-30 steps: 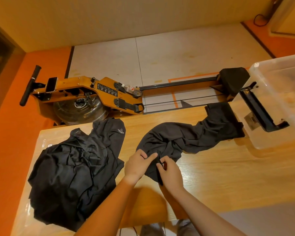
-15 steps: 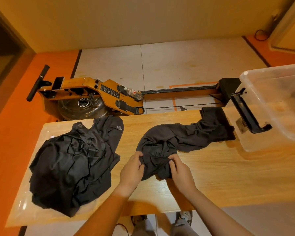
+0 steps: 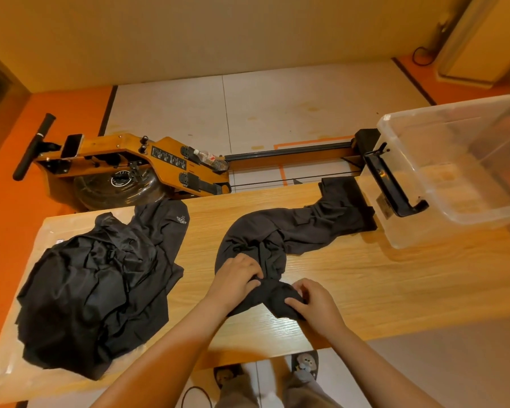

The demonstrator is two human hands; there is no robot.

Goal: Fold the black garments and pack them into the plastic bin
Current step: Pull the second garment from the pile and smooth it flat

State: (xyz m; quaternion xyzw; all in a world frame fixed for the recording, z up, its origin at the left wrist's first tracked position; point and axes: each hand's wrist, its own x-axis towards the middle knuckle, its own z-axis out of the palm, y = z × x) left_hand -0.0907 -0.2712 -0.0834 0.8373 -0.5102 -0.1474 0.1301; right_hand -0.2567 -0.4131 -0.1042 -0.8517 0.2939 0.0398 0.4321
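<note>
A long black garment point(image 3: 301, 228) lies crumpled across the middle of the wooden table point(image 3: 395, 278), its far end reaching the clear plastic bin point(image 3: 454, 169) at the right. My left hand point(image 3: 236, 275) and my right hand point(image 3: 312, 301) both pinch the bunched near end of this garment, close to the table's front edge. A heap of black garments point(image 3: 95, 278) rests on a clear plastic sheet at the table's left end. The bin looks empty and has a black handle clip on its near side.
A wooden rowing machine point(image 3: 124, 166) stands on the floor just behind the table, its rail running right toward the bin. My feet in slippers point(image 3: 304, 363) show below the table's front edge. A cable loop lies on the floor near them.
Both hands have slid along the garment's near end toward me and apart, gathering the fabric into a bunch. The camera has tilted, so the bin shows more fully.
</note>
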